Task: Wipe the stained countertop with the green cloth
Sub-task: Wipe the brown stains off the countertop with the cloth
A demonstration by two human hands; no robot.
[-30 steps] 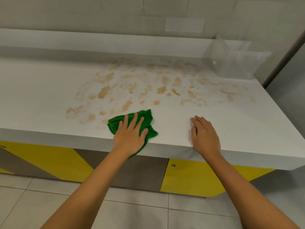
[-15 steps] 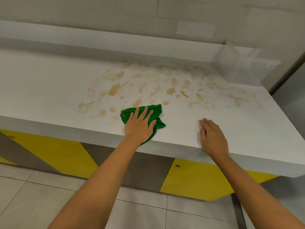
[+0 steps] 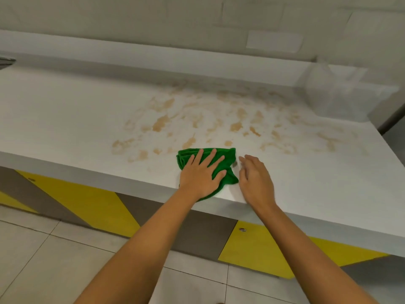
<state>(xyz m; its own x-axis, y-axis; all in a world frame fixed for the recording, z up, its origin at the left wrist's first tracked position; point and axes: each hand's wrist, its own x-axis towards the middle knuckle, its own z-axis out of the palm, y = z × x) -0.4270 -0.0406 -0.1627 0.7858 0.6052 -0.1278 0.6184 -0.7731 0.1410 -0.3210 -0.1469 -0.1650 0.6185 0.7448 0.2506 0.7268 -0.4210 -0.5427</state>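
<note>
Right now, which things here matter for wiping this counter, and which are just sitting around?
For the job:
green cloth, flat under the left hand
brown stains
white countertop
right hand, beside the cloth

Just lying about:
clear plastic container, back right corner
metal object at the far left edge, too cropped to identify

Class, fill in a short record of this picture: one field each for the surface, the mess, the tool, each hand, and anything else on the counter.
surface: white countertop
mess: brown stains, mostly beyond the cloth
tool: green cloth, near the front edge
left hand: flat, fingers spread, pressing on the cloth
right hand: open, beside the cloth's right edge, blurred
other: clear plastic container, far right corner
</note>
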